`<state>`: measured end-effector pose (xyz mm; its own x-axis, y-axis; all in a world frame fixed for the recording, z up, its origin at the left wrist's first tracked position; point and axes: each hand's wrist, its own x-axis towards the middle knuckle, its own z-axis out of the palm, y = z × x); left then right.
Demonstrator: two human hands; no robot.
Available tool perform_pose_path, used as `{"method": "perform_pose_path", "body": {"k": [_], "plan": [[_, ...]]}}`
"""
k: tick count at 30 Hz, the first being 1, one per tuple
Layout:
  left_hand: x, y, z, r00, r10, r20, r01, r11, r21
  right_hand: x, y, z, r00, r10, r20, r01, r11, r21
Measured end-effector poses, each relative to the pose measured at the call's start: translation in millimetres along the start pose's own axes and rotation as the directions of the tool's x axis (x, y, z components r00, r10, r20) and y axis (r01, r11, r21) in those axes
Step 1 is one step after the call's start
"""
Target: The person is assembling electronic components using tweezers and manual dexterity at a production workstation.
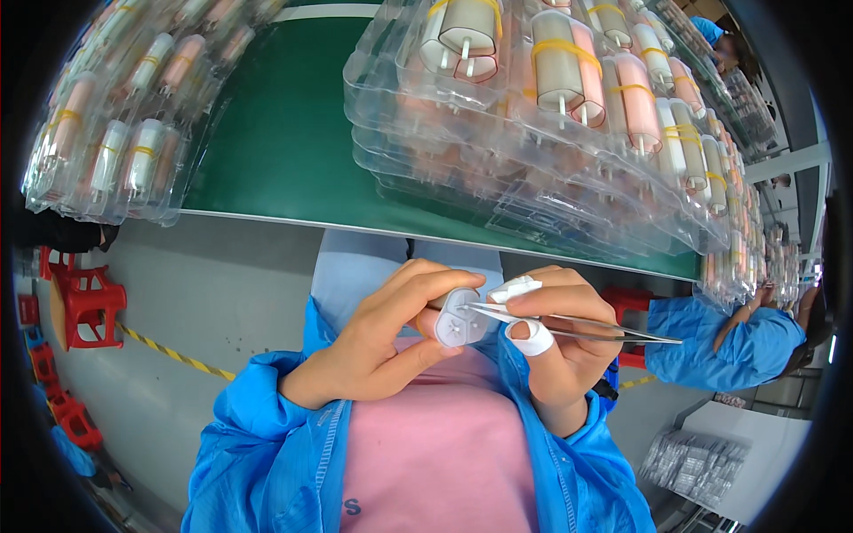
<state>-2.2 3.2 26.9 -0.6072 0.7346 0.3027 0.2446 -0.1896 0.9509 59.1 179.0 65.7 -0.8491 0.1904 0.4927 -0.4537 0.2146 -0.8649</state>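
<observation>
My left hand (378,333) is wrapped round a small bundle of tubes, its pale, rounded three-lobed end (459,318) facing me. My right hand (564,333) grips a pair of metal tweezers (604,330). Their tips rest at the lobed end, near its middle. White tape wraps the right thumb (530,338), and another white wrap (514,289) covers a fingertip. The rest of the bundle is hidden behind my left fingers. Both hands are in front of my pink shirt, below the table edge.
Stacked clear plastic trays (533,169) of banded white, grey and pink tubes stand on the green table (275,133). More trays (115,133) lie at the left. Red stools (89,302) stand on the floor; a person in blue (724,342) sits at the right.
</observation>
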Motion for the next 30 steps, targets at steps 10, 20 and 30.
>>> {"method": "perform_pose_path", "body": {"k": [10,20,30], "plan": [[3.4,0.7,2.3,1.0,0.023,-0.011,-0.023,0.999,-0.033,0.3,2.4,-2.4,0.999,-0.002,0.052,0.003,1.0,-0.022],[3.9,-0.7,3.4,1.0,0.024,-0.005,-0.024,1.0,-0.018,0.0,5.4,-3.2,0.999,0.002,0.039,-0.002,1.0,-0.002],[2.3,-3.3,4.1,1.0,0.025,-0.015,-0.025,1.0,0.001,3.2,4.8,-3.3,0.998,-0.031,0.063,0.037,0.995,-0.093]]}}
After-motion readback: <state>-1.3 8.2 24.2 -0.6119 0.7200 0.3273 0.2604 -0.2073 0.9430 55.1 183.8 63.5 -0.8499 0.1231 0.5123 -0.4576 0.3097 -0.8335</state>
